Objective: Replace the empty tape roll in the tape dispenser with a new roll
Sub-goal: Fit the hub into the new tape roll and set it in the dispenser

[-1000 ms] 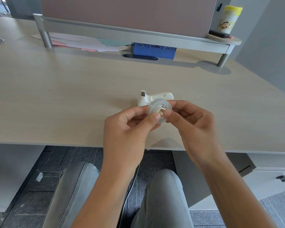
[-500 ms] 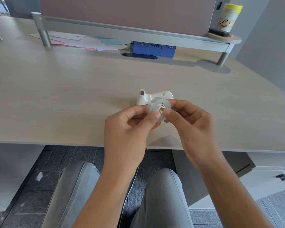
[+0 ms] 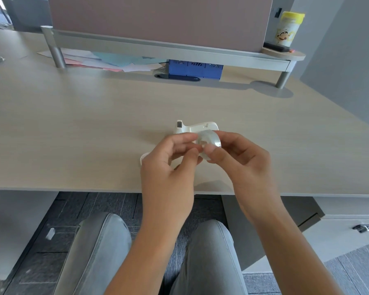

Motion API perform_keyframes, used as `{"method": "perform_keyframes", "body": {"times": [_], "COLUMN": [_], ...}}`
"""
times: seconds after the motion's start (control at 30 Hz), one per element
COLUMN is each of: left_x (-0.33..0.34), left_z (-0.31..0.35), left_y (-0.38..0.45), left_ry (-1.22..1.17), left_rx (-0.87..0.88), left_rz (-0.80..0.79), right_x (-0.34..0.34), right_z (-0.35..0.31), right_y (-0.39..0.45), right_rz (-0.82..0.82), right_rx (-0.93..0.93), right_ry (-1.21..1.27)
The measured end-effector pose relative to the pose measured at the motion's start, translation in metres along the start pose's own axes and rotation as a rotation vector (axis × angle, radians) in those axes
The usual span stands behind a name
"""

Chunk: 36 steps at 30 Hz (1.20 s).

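A clear tape roll (image 3: 209, 139) with a white hub is held just above the desk, pinched between both hands. My right hand (image 3: 244, 165) grips its right side with thumb and forefinger. My left hand (image 3: 168, 167) pinches the roll's left face near the hub. Right behind the roll, the white tape dispenser (image 3: 197, 127) stands on the desk (image 3: 94, 128), its cutter end pointing left and its lower part hidden by my fingers. A small white round piece (image 3: 143, 158) peeks out on the desk beside my left hand; what it is cannot be told.
A raised grey shelf (image 3: 158, 46) spans the back of the desk, with loose coloured papers (image 3: 107, 61) and a blue box (image 3: 195, 68) under it. A yellow-lidded canister (image 3: 288, 28) stands at its right end. A drawer unit (image 3: 349, 222) sits under the desk at right.
The roll has tipped from facing me to showing more of its clear rim, now held more by my right hand. The small white piece beside my left hand has come into view.
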<state>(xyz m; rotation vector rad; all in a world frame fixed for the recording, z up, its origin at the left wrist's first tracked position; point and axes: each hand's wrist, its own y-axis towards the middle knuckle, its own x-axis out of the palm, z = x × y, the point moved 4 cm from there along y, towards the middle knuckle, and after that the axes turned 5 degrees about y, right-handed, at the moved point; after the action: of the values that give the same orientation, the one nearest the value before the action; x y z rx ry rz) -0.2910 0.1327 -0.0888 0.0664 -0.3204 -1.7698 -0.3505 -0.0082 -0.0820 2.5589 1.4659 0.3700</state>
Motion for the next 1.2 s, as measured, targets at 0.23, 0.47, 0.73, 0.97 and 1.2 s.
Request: {"method": "perform_keyframes", "body": {"times": [0.23, 0.47, 0.73, 0.97, 1.2], "left_x": [0.012, 0.023, 0.020, 0.014, 0.015], "left_z": [0.003, 0.009, 0.001, -0.001, 0.003], "left_y": [0.000, 0.001, 0.014, 0.015, 0.013], "left_ry": [-0.017, -0.178, -0.249, -0.285, -0.116], "left_rx": [-0.093, -0.189, -0.247, -0.249, -0.044], "left_rz": [-0.040, -0.134, -0.197, -0.157, -0.009], "right_x": [-0.013, -0.026, -0.028, -0.021, -0.017], "right_z": [-0.005, -0.015, -0.010, -0.005, -0.006], "right_y": [0.001, 0.008, 0.020, 0.020, 0.013], "right_rz": [-0.016, -0.054, -0.159, -0.140, 0.162], "right_rx": [0.023, 0.054, 0.096, 0.113, -0.032], "right_ry": [0.034, 0.076, 0.146, 0.144, -0.017]}}
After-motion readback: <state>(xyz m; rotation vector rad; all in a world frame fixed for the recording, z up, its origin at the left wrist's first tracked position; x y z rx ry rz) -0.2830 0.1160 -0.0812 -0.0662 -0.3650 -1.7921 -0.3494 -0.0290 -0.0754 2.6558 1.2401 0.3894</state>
